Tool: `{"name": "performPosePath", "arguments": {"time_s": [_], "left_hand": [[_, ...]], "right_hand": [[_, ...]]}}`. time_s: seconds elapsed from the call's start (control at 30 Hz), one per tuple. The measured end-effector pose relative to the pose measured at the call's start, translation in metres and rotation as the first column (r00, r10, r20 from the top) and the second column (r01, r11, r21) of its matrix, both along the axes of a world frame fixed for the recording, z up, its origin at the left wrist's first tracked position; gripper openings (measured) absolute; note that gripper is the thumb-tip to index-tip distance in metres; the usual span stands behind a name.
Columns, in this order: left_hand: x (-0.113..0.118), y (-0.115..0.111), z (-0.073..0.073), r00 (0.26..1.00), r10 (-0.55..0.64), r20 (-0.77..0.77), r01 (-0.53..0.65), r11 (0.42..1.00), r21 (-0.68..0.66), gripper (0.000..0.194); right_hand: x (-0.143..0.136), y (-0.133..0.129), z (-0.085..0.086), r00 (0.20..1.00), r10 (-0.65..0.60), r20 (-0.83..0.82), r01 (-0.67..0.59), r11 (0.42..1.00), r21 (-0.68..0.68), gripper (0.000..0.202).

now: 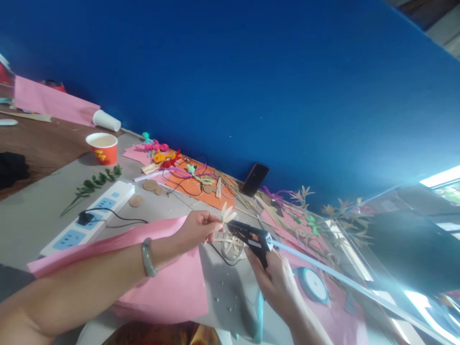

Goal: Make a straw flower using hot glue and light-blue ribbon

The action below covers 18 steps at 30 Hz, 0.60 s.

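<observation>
Between the fingertips of my left hand (201, 227) is a pale, petal-like flower piece (226, 213), its petals pointing up. My right hand (275, 275) is wrapped round the handle of a black glue gun (251, 235). The gun's nozzle points left and is close to the base of the petals; whether it touches them cannot be made out. A long translucent glue stick (323, 266) runs out of the gun's back toward the lower right. Below the hands lies a clear round object (231, 247), partly hidden by the gun. A greenish bangle is on my left wrist.
Pink paper (172, 287) lies under my left forearm. To the left are a white power strip (89, 220), a green sprig (89, 186) and a red paper cup (102, 149). A phone (255, 178) leans on the blue wall. At right is a tape roll (313, 284).
</observation>
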State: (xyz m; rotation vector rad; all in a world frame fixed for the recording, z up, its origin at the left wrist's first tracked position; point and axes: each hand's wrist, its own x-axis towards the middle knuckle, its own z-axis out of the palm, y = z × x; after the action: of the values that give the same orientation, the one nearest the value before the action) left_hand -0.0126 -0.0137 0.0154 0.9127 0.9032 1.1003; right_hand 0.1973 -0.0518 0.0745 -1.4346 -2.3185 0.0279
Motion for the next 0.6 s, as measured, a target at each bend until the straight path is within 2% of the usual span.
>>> {"name": "performPosePath", "arguments": {"time_s": [0.27,0.6], "left_hand": [[-0.0003,-0.0015,0.002,1.0,-0.006,-0.004,0.006,1.0,-0.003,0.012],[-0.0002,-0.001,-0.0001,1.0,0.001,0.007,-0.001,1.0,0.0,0.012]], "right_hand": [[0.0005,0.0,0.0001,1.0,-0.025,0.007,0.025,1.0,0.016,0.038],[-0.0008,-0.003,0.0058,1.0,0.003,-0.017,-0.003,1.0,0.025,0.034]]}}
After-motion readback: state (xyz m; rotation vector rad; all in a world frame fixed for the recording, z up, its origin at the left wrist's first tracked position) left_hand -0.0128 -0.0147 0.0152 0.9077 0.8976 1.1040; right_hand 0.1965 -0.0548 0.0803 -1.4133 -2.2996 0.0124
